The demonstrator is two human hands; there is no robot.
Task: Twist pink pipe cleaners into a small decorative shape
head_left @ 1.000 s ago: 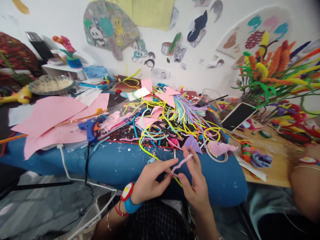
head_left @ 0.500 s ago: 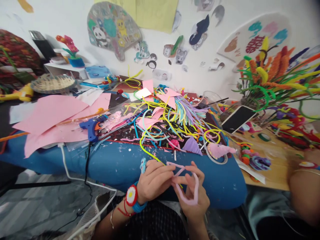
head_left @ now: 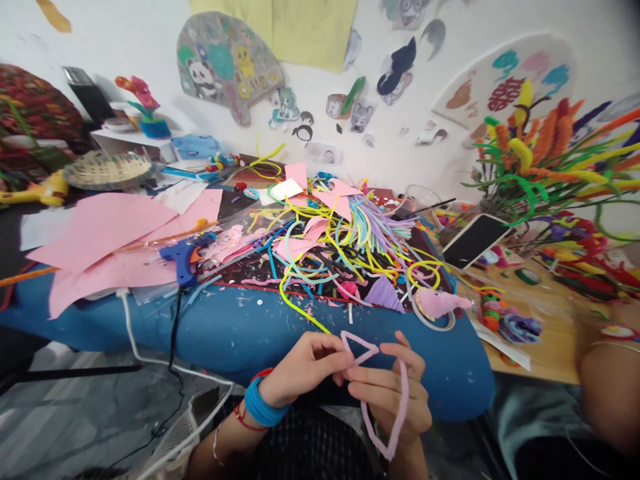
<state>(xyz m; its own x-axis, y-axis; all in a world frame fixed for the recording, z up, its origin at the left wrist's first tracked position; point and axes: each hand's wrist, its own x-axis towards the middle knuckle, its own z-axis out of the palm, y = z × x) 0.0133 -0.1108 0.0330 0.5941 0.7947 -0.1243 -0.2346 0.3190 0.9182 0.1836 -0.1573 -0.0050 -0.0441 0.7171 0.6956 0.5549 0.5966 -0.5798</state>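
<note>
A pale pink pipe cleaner (head_left: pixel 400 403) is bent into a small triangle at its upper end, and its long tail loops down over my right hand. With thumb and fingers pinched, my left hand (head_left: pixel 313 363) grips it at the triangle's lower left corner. My right hand (head_left: pixel 400 387) lies just to the right, its fingers bent around the pipe cleaner with the tail passing between them. Just behind my left hand, a yellow pipe cleaner (head_left: pixel 305 313) hangs over the blue table edge.
Loose pipe cleaners (head_left: pixel 375 227) and pink felt sheets (head_left: pixel 115 227) cover the table. A blue glue gun (head_left: pixel 183 257) lies at left, its cord hanging down. A phone (head_left: pixel 475 240) leans at right by a pink cone-shaped piece (head_left: pixel 440 301). Another person's arm (head_left: pixel 610 373) is at far right.
My left hand has turned over and now pinches the triangle's corner, with the triangle showing more openly. My right hand has shifted slightly right and down, and the tail hangs lower.
</note>
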